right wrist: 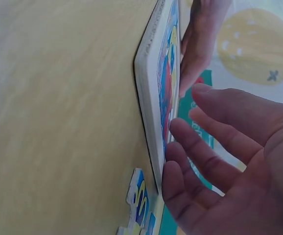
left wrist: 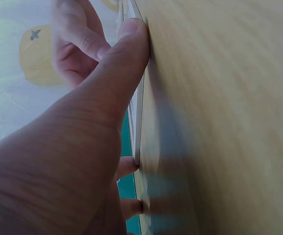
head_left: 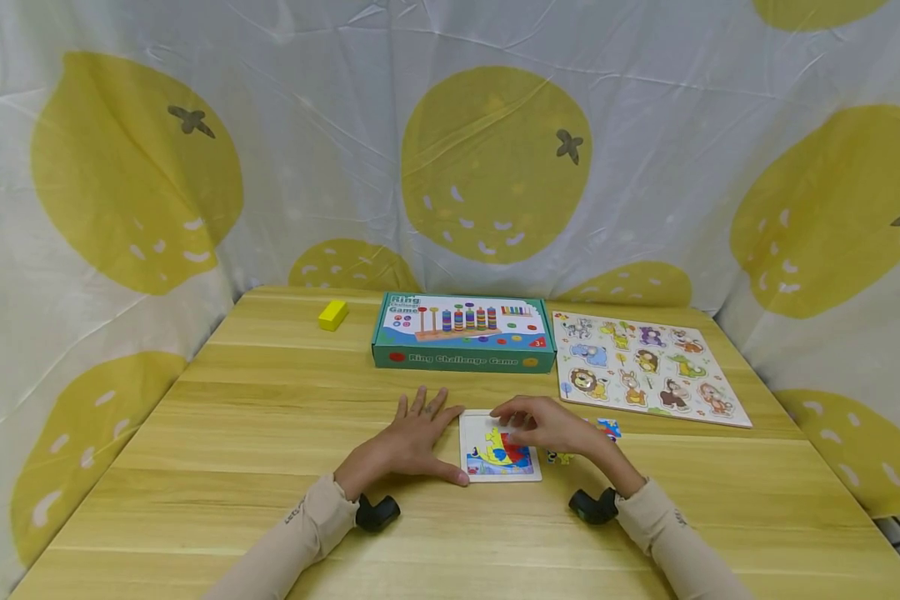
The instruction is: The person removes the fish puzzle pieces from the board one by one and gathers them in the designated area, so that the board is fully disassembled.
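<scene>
Left hand [head_left: 418, 443] rests spread against the left edge of the puzzle board [head_left: 501, 478]; right hand [head_left: 543, 427], loosely bent over it, seems empty. Near part's filled, far part bare, loose pieces [head_left: 560, 457] right.

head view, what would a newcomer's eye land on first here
Probably the big yellow fruits printed on the pale curtain behind the table. Next, perhaps, the green Ring Challenge Game box near the table's back edge. In front of it lies a small, bright puzzle board, the left hand at its edge and the right hand partly over it.
</scene>
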Available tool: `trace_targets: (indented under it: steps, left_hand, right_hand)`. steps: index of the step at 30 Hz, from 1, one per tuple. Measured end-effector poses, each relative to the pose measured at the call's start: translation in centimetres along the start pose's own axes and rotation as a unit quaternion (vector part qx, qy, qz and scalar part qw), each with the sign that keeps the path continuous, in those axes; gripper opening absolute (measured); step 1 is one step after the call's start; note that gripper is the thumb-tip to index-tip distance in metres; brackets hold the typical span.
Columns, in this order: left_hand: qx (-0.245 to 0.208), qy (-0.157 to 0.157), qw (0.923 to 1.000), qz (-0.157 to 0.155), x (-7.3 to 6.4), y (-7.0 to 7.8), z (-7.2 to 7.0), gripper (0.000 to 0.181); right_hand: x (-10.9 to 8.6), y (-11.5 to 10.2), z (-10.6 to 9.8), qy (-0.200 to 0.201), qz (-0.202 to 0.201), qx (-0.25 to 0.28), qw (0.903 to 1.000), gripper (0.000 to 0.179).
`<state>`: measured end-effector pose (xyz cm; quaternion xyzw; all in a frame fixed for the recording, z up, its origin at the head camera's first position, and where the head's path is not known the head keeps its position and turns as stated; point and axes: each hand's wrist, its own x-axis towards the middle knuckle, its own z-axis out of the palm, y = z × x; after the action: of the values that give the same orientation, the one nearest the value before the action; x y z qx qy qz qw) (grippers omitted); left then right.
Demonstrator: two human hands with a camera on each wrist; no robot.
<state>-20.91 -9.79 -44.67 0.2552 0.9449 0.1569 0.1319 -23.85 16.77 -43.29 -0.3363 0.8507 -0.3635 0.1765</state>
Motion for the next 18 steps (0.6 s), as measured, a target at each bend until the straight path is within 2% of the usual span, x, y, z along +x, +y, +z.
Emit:
trace_targets:
  steps: [18]
  left_hand:
    - [-0.003,-0.001,1.0,0.0,-0.03,0.1,-0.14,0.106]
  right_hand:
    - [0.16,0.53,0.18,-0.016,-0.014,-0.017,0.9996,0.029]
